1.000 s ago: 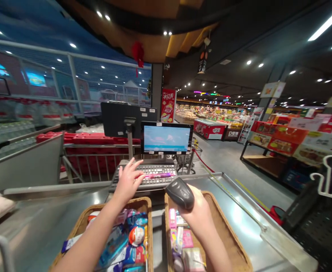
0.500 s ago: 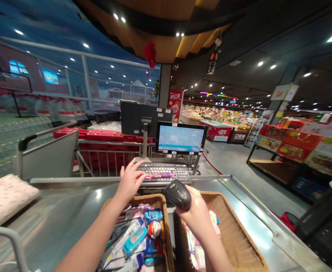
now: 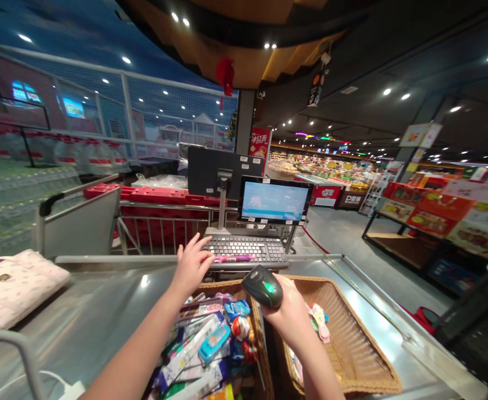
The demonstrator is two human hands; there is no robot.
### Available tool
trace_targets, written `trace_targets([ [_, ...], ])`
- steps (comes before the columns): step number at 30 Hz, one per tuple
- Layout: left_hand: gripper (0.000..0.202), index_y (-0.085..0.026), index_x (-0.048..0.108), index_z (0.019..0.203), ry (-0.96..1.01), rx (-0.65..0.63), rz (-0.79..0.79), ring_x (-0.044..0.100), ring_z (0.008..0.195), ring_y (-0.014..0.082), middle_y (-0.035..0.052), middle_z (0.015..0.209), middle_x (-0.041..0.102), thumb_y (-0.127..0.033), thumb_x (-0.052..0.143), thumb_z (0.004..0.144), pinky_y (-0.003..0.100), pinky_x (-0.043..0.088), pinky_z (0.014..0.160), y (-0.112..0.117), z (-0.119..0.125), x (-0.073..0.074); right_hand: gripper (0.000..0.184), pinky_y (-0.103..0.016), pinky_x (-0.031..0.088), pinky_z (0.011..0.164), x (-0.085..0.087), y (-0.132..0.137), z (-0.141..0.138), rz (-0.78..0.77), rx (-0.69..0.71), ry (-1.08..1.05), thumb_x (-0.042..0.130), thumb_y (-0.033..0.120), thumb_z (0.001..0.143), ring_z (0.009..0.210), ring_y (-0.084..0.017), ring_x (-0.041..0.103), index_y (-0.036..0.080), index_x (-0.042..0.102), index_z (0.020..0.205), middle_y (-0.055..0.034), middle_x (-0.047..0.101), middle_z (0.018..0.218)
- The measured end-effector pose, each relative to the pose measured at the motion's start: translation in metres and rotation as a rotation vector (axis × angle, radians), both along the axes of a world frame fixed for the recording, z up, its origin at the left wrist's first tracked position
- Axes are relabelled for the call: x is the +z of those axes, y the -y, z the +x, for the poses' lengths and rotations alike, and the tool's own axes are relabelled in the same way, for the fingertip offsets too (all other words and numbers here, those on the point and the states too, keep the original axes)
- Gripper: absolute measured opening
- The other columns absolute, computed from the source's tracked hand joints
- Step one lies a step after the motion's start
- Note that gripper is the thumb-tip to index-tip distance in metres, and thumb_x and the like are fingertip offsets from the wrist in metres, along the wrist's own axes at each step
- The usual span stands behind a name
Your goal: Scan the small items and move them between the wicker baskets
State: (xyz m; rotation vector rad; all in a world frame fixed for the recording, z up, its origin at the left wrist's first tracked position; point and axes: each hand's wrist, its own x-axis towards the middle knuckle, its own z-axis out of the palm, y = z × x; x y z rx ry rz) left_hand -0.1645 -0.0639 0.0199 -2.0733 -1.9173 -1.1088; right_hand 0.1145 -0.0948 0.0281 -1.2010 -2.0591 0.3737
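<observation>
My left hand (image 3: 192,265) reaches forward with fingers spread, resting on the left edge of a black keyboard (image 3: 248,248). A pink pen (image 3: 229,258) lies along the keyboard's front. My right hand (image 3: 288,311) is closed around a black barcode scanner (image 3: 263,285) that shows a green light, held between two wicker baskets. The left basket (image 3: 214,290) is piled with small packaged snacks (image 3: 210,347). The right basket (image 3: 348,339) holds only a few packets at its near left side.
A lit touchscreen (image 3: 274,200) and the back of a second monitor (image 3: 223,166) stand behind the keyboard. The steel counter (image 3: 98,311) carries a pale pink pouch (image 3: 14,283) at far left. Red carts behind a metal rail (image 3: 160,222); store aisle and shelves at right.
The view has shifted slightly, bringing the baskets and register rightward. The scanner now shows a green light. Both hands keep nearly the same positions.
</observation>
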Motion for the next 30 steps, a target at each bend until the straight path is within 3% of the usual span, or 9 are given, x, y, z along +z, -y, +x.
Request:
trace_targets([
  [5, 0.028, -0.025, 0.07, 0.076, -0.017, 0.007, -0.061, 0.03, 0.143, 0.0325, 0.0034, 0.142, 0.055, -0.034, 0.047, 0.09, 0.073, 0.017, 0.109, 0.009, -0.01, -0.011, 0.038, -0.043, 0.044, 0.097, 0.001, 0.01, -0.006, -0.043, -0.04, -0.01, 0.06, 0.02, 0.068, 0.111, -0.031, 0.06, 0.019, 0.068, 0.105, -0.011, 0.07, 0.11],
  [8, 0.028, -0.025, 0.07, 0.074, -0.043, 0.011, -0.127, 0.031, 0.143, 0.0323, 0.0027, 0.142, 0.056, -0.033, 0.048, 0.09, 0.073, 0.016, 0.11, 0.015, -0.018, -0.022, 0.03, -0.039, 0.046, 0.091, -0.003, 0.012, -0.008, -0.036, -0.037, -0.008, 0.059, 0.019, 0.07, 0.1, -0.028, 0.062, 0.02, 0.068, 0.099, -0.0086, 0.071, 0.1],
  [12, 0.028, -0.025, 0.072, 0.076, -0.052, 0.044, -0.251, 0.031, 0.143, 0.0325, 0.0023, 0.141, 0.056, -0.03, 0.048, 0.089, 0.073, 0.017, 0.109, 0.024, -0.032, -0.041, 0.016, -0.033, 0.046, 0.083, -0.012, 0.01, -0.012, -0.04, -0.027, 0.002, 0.061, 0.018, 0.068, 0.09, -0.025, 0.063, 0.021, 0.066, 0.083, -0.0052, 0.069, 0.087],
  [16, 0.028, -0.027, 0.074, 0.078, -0.075, 0.102, -0.395, 0.031, 0.144, 0.0317, 0.0019, 0.143, 0.055, -0.029, 0.049, 0.089, 0.071, 0.02, 0.109, 0.033, -0.046, -0.065, 0.011, -0.03, 0.045, 0.078, -0.02, 0.01, -0.017, -0.058, -0.024, 0.011, 0.062, 0.017, 0.069, 0.085, -0.024, 0.062, 0.02, 0.063, 0.079, -0.0047, 0.068, 0.084],
  [22, 0.032, -0.026, 0.075, 0.079, -0.097, 0.229, -0.507, 0.035, 0.142, 0.0321, 0.0049, 0.141, 0.056, -0.025, 0.045, 0.091, 0.071, 0.022, 0.108, 0.044, -0.056, -0.094, 0.021, -0.03, 0.046, 0.078, -0.026, 0.014, -0.027, -0.097, -0.008, -0.017, 0.062, 0.011, 0.066, 0.084, -0.022, 0.062, 0.02, 0.066, 0.085, -0.004, 0.068, 0.085],
  [26, 0.029, -0.024, 0.076, 0.087, -0.124, 0.271, -0.515, 0.033, 0.143, 0.0335, 0.0088, 0.147, 0.05, -0.022, 0.046, 0.089, 0.07, 0.018, 0.11, 0.048, -0.053, -0.101, 0.025, -0.029, 0.047, 0.078, -0.026, 0.017, -0.031, -0.127, 0.014, -0.034, 0.061, 0.009, 0.065, 0.084, -0.022, 0.063, 0.02, 0.067, 0.087, -0.0041, 0.07, 0.086],
  [30, 0.029, -0.025, 0.072, 0.103, -0.178, 0.24, -0.433, 0.033, 0.143, 0.0331, 0.0109, 0.149, 0.047, -0.028, 0.047, 0.091, 0.068, 0.022, 0.111, 0.047, -0.046, -0.097, 0.023, -0.031, 0.048, 0.08, -0.029, 0.018, -0.02, -0.155, -0.009, -0.061, 0.063, 0.013, 0.068, 0.085, -0.022, 0.064, 0.019, 0.067, 0.09, -0.0052, 0.071, 0.089],
])
